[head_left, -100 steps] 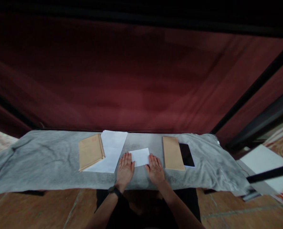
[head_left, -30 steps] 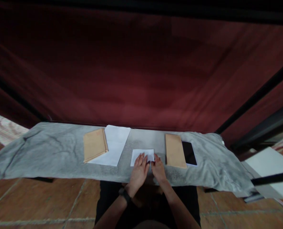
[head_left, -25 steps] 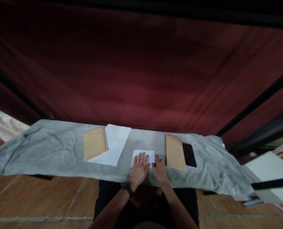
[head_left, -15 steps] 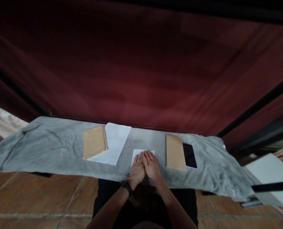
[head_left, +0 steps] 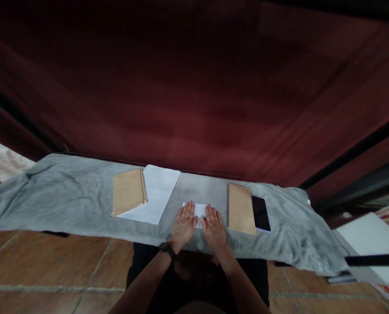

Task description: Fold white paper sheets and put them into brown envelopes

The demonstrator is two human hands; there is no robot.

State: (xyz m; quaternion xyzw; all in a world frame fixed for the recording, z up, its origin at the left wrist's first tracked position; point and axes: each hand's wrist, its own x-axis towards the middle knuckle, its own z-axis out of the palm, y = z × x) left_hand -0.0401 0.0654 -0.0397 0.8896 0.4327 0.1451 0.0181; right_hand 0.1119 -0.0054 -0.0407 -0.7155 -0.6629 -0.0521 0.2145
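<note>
A small piece of white paper (head_left: 200,211), perhaps folded, lies flat in front of me on the grey cloth. My left hand (head_left: 184,224), with a dark watch (head_left: 167,250) at its wrist, rests flat over the paper's left side. Over the right side lies my right hand (head_left: 213,227), palm down with fingers stretched out. Between the two hands the paper's middle shows; its ends are partly hidden under my fingers.
Brown envelopes (head_left: 129,192) overlap white paper sheets (head_left: 160,187) to the left. Another brown envelope (head_left: 241,208) lies to the right, beside a dark-screened phone (head_left: 261,213). The grey cloth (head_left: 76,192) covers the long surface. A dark red fabric wall (head_left: 187,109) rises behind.
My hands, together on the middle of the paper before, have moved apart, left hand to the left and right hand to the right. The paper's middle is now uncovered.
</note>
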